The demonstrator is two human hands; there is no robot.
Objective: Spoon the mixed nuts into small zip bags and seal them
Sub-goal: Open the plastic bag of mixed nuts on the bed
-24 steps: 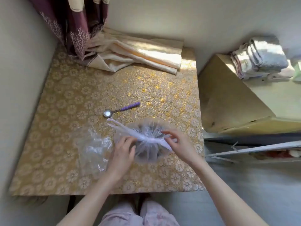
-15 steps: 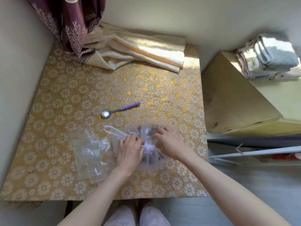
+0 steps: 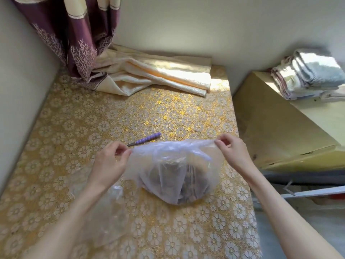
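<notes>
Both hands up on the big bag [image 3: 175, 171], which sits mid-table [image 3: 78, 116] with dark nuts [image 3: 186, 184] inside: left hand [image 3: 110, 161] pinches its left rim, right hand [image 3: 231, 152] pinches the right rim, mouth stretched between them. Clear zip bags [image 3: 104, 212] lie near left, under the left forearm. Spoon [image 3: 147, 140] lies just beyond, its bowl hidden.

Bare tablecloth [image 3: 168, 113] lies open beyond both hands. A spoon [image 3: 147, 140] sits just past the left hand [image 3: 110, 161]; clear bags [image 3: 104, 217] lie beneath its wrist.
</notes>
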